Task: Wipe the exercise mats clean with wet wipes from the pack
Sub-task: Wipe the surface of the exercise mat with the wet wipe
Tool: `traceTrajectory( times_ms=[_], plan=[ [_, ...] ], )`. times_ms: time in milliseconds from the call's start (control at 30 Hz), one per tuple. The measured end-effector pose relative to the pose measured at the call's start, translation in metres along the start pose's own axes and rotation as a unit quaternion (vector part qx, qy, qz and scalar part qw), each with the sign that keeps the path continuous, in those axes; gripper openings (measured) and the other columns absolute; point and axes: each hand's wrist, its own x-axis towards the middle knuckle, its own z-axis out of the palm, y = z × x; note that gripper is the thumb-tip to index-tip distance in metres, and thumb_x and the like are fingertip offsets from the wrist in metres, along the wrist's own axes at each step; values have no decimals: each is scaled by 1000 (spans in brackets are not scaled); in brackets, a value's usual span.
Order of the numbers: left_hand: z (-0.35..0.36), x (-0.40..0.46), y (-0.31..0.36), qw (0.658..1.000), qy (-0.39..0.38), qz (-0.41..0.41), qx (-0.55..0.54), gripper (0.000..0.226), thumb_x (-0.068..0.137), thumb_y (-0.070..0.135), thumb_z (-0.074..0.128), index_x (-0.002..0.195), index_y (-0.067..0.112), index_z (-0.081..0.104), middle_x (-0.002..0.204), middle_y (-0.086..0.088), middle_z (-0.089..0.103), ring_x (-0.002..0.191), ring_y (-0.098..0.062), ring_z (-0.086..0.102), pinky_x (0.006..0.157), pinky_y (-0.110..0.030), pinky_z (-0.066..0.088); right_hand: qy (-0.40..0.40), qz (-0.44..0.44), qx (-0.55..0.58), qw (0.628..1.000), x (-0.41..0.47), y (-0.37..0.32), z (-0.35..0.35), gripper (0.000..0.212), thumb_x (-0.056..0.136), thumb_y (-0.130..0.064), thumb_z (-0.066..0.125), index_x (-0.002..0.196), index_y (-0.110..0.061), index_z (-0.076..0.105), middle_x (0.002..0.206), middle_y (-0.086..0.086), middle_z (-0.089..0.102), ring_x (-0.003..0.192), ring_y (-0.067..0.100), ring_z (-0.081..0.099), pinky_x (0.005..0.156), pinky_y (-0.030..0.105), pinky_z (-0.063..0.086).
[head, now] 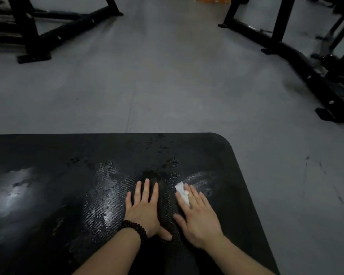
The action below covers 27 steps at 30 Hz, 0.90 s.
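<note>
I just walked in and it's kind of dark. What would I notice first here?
Two hands lie flat on a big black mat at the bottom of the picture: the right hand presses a white wipe, the left hand wears a dark bead bracelet. Wet, shiny streaks gleam on the mat around them, and black gym machine frames stand on the grey floor beyond.

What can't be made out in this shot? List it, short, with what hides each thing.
- Wet wipe: in the head view, mostly covered by the right hand pressing it; its full shape is hidden.
- Exercise mat: cut off by the left and bottom edges; its full extent is unknown.
- Pack of wipes: not in view.
- Mat under the left hand: covered by the flat palm.
- Black gym frames: dim, blurred, cut off at the top.
</note>
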Motion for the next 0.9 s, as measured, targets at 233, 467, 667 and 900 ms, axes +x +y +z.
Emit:
traceTrajectory(
  times_ms=[233,467,667,900],
  plan=[
    [0,-1,3,1000,0,-17,1,163,51,76,84,157,21,-27,161,-3,-39,149,-26,-35,124,-55,-10,29,172,47,984,38,60,-25,81,92,-62,16,156,-13,8,163,6,9,149,20,2,122,39,4],
    [-6,3,3,1000,18,-3,26,154,53,76,82,162,18,-10,167,-8,-24,153,-28,-26,124,-53,-10,13,-95,24,995,24,3,-7,74,93,-58,28,155,-19,15,161,1,18,148,17,10,121,33,3],
    [-46,42,2,997,-3,12,70,158,52,77,84,158,26,-22,161,-11,-38,150,-35,-32,124,-56,-11,29,193,-6,981,70,133,-27,86,88,-67,1,156,-15,5,163,5,9,150,19,2,121,37,3],
    [-57,95,5,998,-62,-3,11,165,54,72,86,150,24,-39,152,-9,-51,140,-37,-45,120,-61,-16,-14,-159,48,986,52,1,-18,77,91,-58,38,152,-14,25,159,3,23,149,18,10,121,39,10]
  ],
)
